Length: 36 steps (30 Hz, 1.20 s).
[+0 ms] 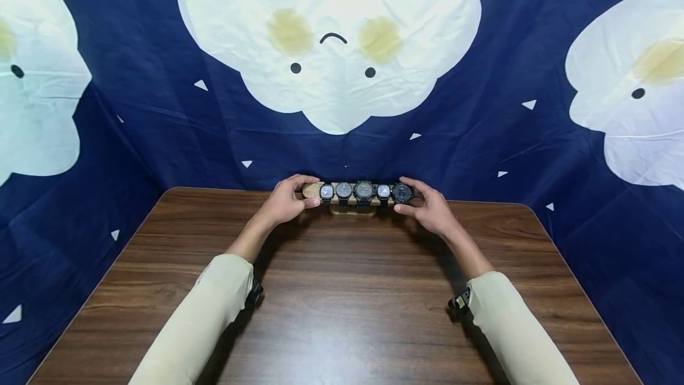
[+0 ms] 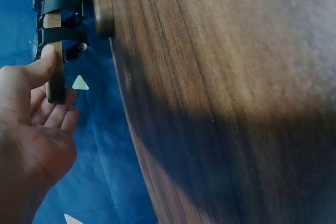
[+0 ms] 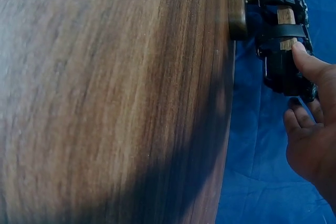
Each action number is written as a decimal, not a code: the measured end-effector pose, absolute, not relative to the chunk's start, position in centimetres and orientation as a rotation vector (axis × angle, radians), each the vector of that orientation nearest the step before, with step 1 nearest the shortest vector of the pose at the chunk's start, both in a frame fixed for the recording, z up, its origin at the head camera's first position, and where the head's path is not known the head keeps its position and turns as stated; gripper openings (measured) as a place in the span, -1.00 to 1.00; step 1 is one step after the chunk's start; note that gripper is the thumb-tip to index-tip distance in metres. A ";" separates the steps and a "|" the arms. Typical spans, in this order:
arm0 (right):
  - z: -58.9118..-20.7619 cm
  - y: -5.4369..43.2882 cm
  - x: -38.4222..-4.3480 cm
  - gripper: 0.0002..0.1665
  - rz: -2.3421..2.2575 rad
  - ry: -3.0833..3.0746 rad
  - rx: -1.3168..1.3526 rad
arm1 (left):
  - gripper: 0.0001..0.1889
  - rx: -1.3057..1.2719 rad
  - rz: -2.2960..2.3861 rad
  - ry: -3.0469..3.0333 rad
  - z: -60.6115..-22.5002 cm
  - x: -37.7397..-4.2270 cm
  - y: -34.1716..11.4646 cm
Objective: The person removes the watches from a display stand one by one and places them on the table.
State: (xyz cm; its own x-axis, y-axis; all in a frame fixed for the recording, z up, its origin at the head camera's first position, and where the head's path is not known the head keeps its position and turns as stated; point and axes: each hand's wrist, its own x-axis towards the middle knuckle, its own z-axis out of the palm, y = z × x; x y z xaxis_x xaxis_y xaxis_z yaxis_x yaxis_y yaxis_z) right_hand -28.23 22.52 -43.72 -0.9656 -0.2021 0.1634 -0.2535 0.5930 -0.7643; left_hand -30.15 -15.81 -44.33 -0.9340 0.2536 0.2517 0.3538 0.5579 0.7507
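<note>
A wooden watch stand [image 1: 312,190], a horizontal bar on a base [image 1: 352,210], is at the table's far edge with several dark-strapped watches [image 1: 364,190] around it. My left hand [image 1: 285,199] grips the bare left end of the bar, thumb on the near side and fingers beyond, as the left wrist view shows on the bar end [image 2: 55,77]. At the other end my right hand [image 1: 430,210] holds the stand beside the outermost black watch [image 1: 402,193]. In the right wrist view its thumb [image 3: 304,59] presses the bar by the strap; some fingertips are hidden behind.
The dark wood-grain table [image 1: 347,290] stretches from the stand toward me. Right behind its far edge hangs a blue cloth [image 1: 507,135] with white cloud prints, which also closes off both sides. A black wrist device [image 1: 254,293] sits under the left sleeve, another [image 1: 459,303] under the right.
</note>
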 end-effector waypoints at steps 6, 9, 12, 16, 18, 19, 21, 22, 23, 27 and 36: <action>-43.8 22.6 -28.1 -0.13 1.336 -2.734 0.407 | -0.47 -0.540 -1.302 -2.681 -44.2 -30.2 -15.6; -43.9 22.6 -28.1 -0.13 1.329 -2.730 0.411 | -0.47 -0.538 -1.302 -2.686 -44.2 -30.2 -15.6; -43.9 22.6 -28.1 -0.13 1.331 -2.730 0.408 | -0.47 -0.536 -1.304 -2.690 -44.1 -30.1 -15.5; -43.8 22.6 -28.0 -0.13 1.340 -2.726 0.400 | -0.47 -0.532 -1.306 -2.696 -43.9 -30.1 -15.4; -43.8 22.7 -27.9 -0.14 1.340 -2.717 0.404 | -0.47 -0.530 -1.306 -2.698 -43.8 -30.0 -15.4; -43.8 22.7 -27.9 -0.14 1.341 -2.711 0.406 | -0.47 -0.529 -1.301 -2.699 -43.8 -30.0 -15.4; -43.8 22.7 -27.9 -0.15 1.343 -2.694 0.413 | -0.47 -0.525 -1.292 -2.699 -43.8 -30.1 -15.4; -43.8 22.8 -27.9 -0.16 1.341 -2.689 0.414 | -0.47 -0.522 -1.291 -2.700 -43.8 -30.1 -15.4; -43.9 22.8 -27.9 -0.16 1.338 -2.685 0.415 | -0.47 -0.520 -1.286 -2.700 -43.8 -30.1 -15.4; -43.9 23.0 -27.9 -0.17 1.325 -2.667 0.413 | -0.47 -0.510 -1.287 -2.703 -43.7 -30.0 -15.4; -43.8 23.8 -27.6 -0.17 1.330 -2.640 0.395 | -0.48 -0.502 -1.282 -2.705 -43.6 -29.9 -15.3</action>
